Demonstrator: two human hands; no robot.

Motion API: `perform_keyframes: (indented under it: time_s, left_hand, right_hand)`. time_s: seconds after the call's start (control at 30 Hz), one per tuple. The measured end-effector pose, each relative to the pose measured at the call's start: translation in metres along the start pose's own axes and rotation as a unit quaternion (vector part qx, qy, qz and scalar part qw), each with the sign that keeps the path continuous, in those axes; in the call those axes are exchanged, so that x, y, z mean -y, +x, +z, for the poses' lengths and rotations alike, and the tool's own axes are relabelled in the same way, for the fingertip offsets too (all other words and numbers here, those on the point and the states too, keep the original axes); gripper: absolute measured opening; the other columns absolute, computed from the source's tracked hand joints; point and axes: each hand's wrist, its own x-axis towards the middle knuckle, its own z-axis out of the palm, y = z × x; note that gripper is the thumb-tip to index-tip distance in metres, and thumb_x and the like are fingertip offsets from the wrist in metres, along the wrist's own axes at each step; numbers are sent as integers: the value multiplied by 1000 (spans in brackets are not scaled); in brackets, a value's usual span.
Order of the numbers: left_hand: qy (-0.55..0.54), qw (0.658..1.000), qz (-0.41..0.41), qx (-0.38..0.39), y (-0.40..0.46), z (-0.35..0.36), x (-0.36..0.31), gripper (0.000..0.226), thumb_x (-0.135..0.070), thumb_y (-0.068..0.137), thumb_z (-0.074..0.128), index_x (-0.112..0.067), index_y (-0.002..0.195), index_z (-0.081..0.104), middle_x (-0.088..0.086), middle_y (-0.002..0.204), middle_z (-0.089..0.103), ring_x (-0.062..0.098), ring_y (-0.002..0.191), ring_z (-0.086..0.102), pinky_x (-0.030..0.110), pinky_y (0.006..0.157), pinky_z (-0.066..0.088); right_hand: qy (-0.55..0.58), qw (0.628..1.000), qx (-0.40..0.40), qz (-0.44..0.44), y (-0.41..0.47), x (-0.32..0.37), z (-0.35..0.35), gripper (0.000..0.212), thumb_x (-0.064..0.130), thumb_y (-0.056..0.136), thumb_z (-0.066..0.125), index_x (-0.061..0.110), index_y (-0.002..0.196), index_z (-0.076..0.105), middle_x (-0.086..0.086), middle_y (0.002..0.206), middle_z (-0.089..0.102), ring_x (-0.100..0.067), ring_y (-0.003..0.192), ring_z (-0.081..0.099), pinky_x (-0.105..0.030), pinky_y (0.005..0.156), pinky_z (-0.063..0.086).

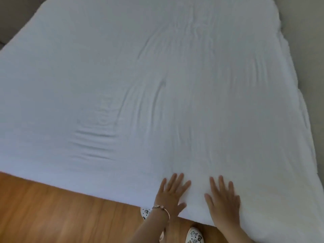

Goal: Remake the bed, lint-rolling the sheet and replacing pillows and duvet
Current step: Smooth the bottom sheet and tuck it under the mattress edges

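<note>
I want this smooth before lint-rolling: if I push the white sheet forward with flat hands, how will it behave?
The sheet looks thin and floppy, so it will probably bunch ahead of the left hand and right hand, like its existing ripples. It seems stretched over the mattress, so it likely won't slide far.

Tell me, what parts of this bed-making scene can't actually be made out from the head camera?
- The white wrinkled bed sheet: its left part and far end are cut off by the frame edges.
- Pillows, duvet and lint roller: none in view.
- The patterned white slippers: partly hidden by the left forearm and the bed's edge.
- Lint on the sheet: too small and blurred to judge.
- The right hand and left hand: palms hidden, pressed flat.
</note>
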Motion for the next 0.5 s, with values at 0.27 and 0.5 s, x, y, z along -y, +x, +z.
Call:
perform_keyframes:
  time_s: [0.27,0.5]
  left_hand:
    - [-145,972,-182,21,-94,4,162,71,-30,101,37,-45,148,-14,-15,155,-27,13,146,-18,44,119,-1]
    - [-480,821,-307,-38,-175,-31,349,59,-38,100,41,-23,153,18,3,154,32,22,135,39,34,110,34]
  right_hand:
    - [0,984,155,-90,-12,175,5,60,43,104,31,36,156,2,6,164,-14,-28,150,-13,-40,121,7]
    - [208,960,174,-66,-21,380,-22,53,28,102,44,26,153,29,1,151,41,-16,134,42,-26,104,35]
